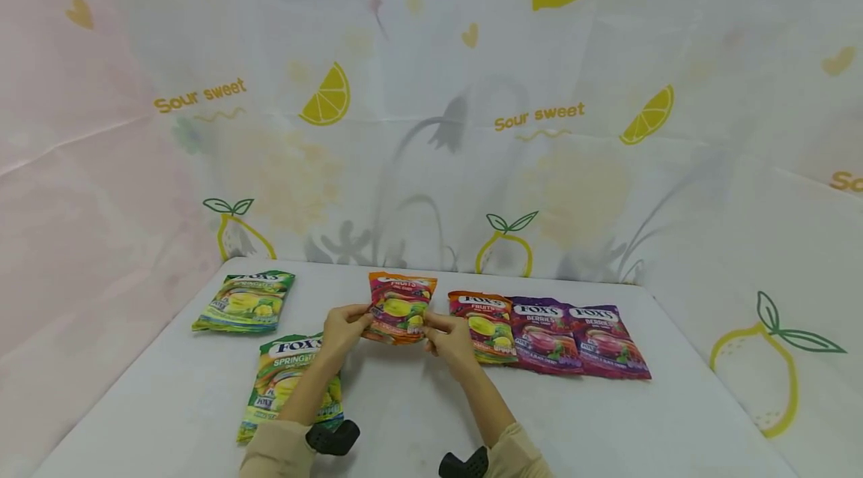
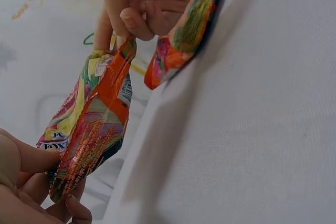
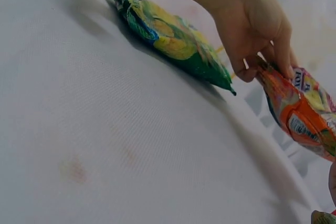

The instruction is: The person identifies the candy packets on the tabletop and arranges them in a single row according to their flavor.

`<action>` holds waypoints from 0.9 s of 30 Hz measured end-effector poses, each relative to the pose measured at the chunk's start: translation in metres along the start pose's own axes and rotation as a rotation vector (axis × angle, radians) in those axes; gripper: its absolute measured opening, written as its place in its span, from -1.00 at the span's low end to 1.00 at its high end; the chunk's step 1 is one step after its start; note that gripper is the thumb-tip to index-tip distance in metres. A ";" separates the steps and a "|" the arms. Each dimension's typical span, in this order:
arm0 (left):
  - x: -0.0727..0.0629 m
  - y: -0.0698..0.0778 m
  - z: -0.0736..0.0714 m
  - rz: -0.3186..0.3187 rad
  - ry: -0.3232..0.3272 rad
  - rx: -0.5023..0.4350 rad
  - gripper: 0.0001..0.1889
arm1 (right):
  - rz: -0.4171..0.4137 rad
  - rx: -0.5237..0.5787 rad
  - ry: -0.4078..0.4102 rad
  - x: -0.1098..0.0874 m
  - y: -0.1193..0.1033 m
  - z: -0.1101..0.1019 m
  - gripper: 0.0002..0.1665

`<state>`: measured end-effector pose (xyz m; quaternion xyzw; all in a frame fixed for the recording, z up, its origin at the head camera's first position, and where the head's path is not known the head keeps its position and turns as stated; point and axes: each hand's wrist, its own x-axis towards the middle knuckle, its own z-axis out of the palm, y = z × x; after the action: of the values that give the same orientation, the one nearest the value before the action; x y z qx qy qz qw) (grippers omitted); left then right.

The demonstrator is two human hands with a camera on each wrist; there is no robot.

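An orange Fox's Fruits candy bag (image 1: 399, 309) is held up off the table between both hands. My left hand (image 1: 345, 330) pinches its left edge, thumb on the printed front. On the opposite side, near the lower corner, my right hand (image 1: 448, 339) grips the bag. The left wrist view shows the back of this candy bag (image 2: 97, 129), with the left hand (image 2: 26, 182) and right hand (image 2: 149, 3) at its two ends. In the right wrist view the left hand (image 3: 257, 24) pinches one end, and only a sliver of the right hand (image 3: 333, 182) appears.
Another orange Fruits bag (image 1: 482, 328) lies right of the hands, overlapping a purple Berries bag (image 1: 544, 336) and a second purple bag (image 1: 610, 342). Green Springtea-type bags lie left: one at the back (image 1: 246, 303), one (image 1: 290, 380) under the left forearm. A printed curtain (image 1: 431, 88) hangs behind the white table.
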<state>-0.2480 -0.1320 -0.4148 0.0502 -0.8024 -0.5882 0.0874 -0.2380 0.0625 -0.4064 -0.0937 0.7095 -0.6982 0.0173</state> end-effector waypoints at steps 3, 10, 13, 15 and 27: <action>0.001 -0.001 0.002 0.002 -0.016 0.015 -0.69 | 0.010 -0.015 0.003 -0.005 -0.007 0.000 -0.60; 0.003 -0.005 0.006 0.009 -0.043 0.021 -0.69 | 0.035 -0.017 0.006 -0.004 -0.003 -0.003 -0.59; 0.004 -0.006 0.008 0.007 -0.055 0.013 -0.69 | 0.041 -0.020 0.010 0.002 0.007 -0.006 -0.59; 0.005 -0.007 0.008 0.003 -0.063 0.012 -0.69 | 0.051 -0.024 0.016 0.006 0.015 -0.008 -0.59; 0.008 -0.012 0.014 0.038 -0.065 0.054 -0.71 | 0.141 -0.075 0.092 0.013 0.032 -0.009 -0.58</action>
<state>-0.2586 -0.1239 -0.4295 0.0182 -0.8212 -0.5659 0.0711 -0.2556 0.0699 -0.4363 -0.0119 0.7399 -0.6719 0.0305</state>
